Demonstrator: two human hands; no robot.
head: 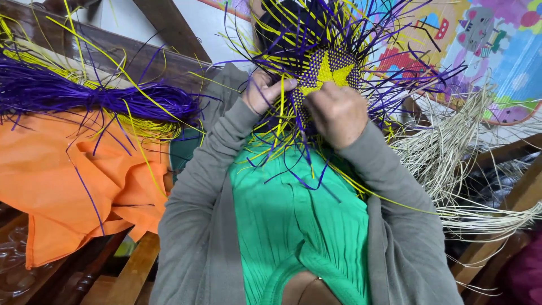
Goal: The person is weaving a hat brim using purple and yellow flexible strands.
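Holding a woven mat (327,70) with a yellow star in purple weave, both hands work at its lower edge. Left hand (264,90) pinches loose strips at the mat's 8 o'clock, fingers closed on them. Right hand (337,113) sits at its 6 o'clock, fingers curled on strips, slightly nearer the star. Loose purple and yellow strips fan out all round, longest toward 6 o'clock over the green shirt (293,226). Purple strip bundle (84,93) lies well apart at 9 o'clock on orange cloth (62,181); pale straw (451,152) at 3 o'clock.

A wooden bench (135,265) carried an orange cloth (73,186) at nine o'clock. Purple and yellow strands (84,96) lay on the cloth.
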